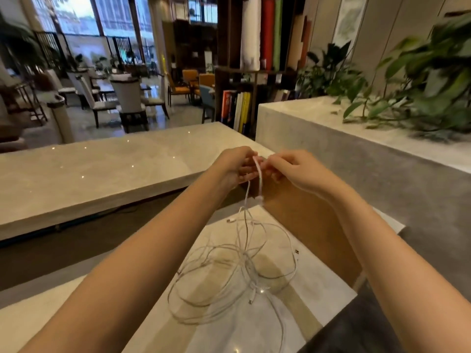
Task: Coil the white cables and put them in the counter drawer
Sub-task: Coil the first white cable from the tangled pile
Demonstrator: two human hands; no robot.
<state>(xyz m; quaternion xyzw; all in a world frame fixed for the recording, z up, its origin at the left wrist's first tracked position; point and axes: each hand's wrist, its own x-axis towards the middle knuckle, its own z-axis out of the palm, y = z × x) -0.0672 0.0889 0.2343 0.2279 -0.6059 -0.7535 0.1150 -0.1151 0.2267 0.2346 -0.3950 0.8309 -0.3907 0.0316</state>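
Observation:
A tangle of thin white cables [229,273] lies in loose loops on the pale counter top [318,284] in front of me. One strand rises from the heap to my hands, which are held together above it. My left hand [234,166] and my right hand [293,169] both pinch the top of this raised white cable [260,179], fingers curled around it. A short end with a plug hangs down just below the hands. Several plug ends show in the heap. No drawer is in view.
A higher marble counter [102,169] runs across the left. A grey stone ledge [382,159] with leafy plants [420,80] stands at the right. A brown panel [305,220] sits behind the cables. A bookshelf [244,72] and chairs fill the background.

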